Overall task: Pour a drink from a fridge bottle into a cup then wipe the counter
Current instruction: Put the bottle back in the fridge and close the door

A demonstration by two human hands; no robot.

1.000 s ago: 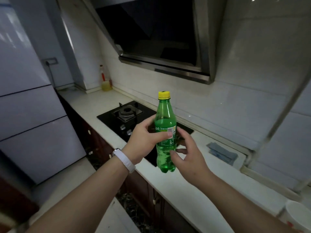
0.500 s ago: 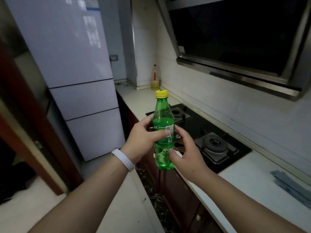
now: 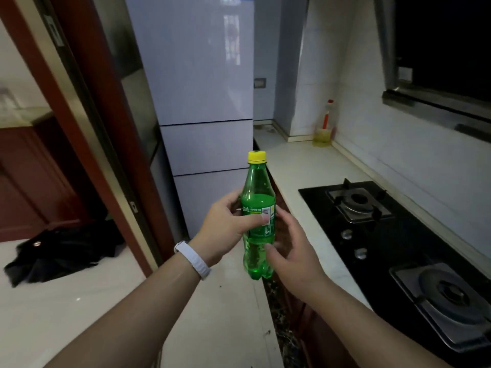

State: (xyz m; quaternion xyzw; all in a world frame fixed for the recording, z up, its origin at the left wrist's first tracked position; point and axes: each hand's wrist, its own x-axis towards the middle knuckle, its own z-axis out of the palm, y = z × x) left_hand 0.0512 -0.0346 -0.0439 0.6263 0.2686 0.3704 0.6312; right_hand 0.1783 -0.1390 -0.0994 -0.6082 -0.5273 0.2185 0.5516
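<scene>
Thumb and fingers (image 3: 261, 220) of our left hand (image 3: 225, 227) are curled tight round the label band of the bottle (image 3: 258, 189). They hold it upright in the air, between the fridge (image 3: 207, 102) and the counter (image 3: 292, 166). Our right hand (image 3: 295, 251) lies loosely spread beside the lower body, thumb tip at the plastic, gripping nothing. We judge the bottle fairly light, some two-thirds full, thin-walled enough to give under a squeeze, perhaps slick from the cold. The label waist looks the firmest hold while the right takes the cap (image 3: 257, 156).
</scene>
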